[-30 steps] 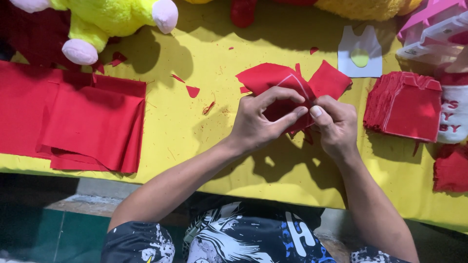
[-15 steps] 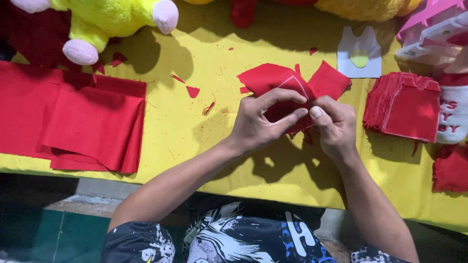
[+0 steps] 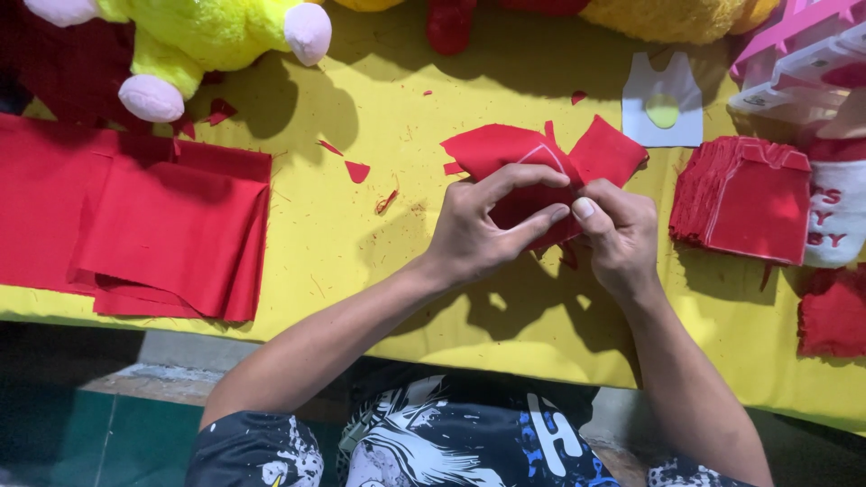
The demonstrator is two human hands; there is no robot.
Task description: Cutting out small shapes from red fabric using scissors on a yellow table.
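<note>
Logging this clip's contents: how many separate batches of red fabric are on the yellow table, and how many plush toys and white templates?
Red fabric held in both hands: 1
Folded red cloth pile: 1
Stacks of cut red pieces: 2
Yellow plush toy: 1, others cropped at the top edge
White template: 1
Total: 6

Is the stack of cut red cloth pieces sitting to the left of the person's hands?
No, the stack of cut red cloth pieces lies right of both hands, beside the white vest-shaped pattern.
</note>
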